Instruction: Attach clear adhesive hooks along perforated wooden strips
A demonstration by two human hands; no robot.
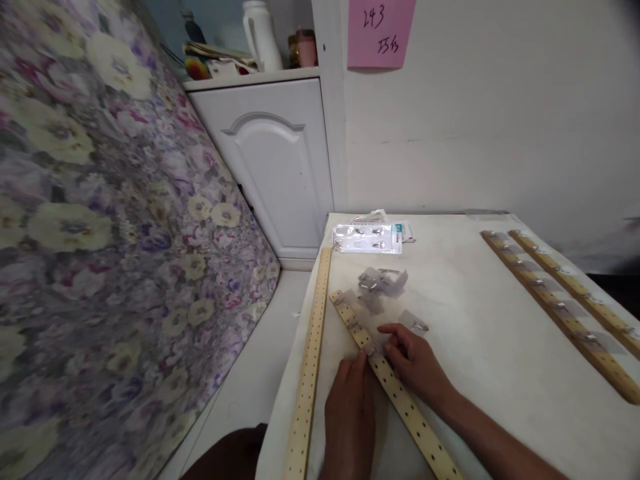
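A pale wooden strip (407, 403) with rows of dark holes lies slantwise on the table between my hands. Small metal clips (354, 325) with clear plastic tabs are fixed along its far end. My left hand (350, 407) is closed, its fingertips pressed to the strip's left edge beside a clear-tabbed clip (371, 349). From the other side, my right hand (413, 360) has its thumb and fingers bent at that clip's plastic tab, the index finger reaching forward. One loose clip (417, 324) lies just beyond my right hand, and a small pile of clips (383, 283) sits further back.
Another holed wooden strip (313, 347) lies along the left side of the white-covered table (470, 400). Two strips bearing clips (550, 300) lie at the right. Clear packaging (367, 239) rests at the back. A floral curtain (125, 233) and a white cabinet (273, 173) stand left.
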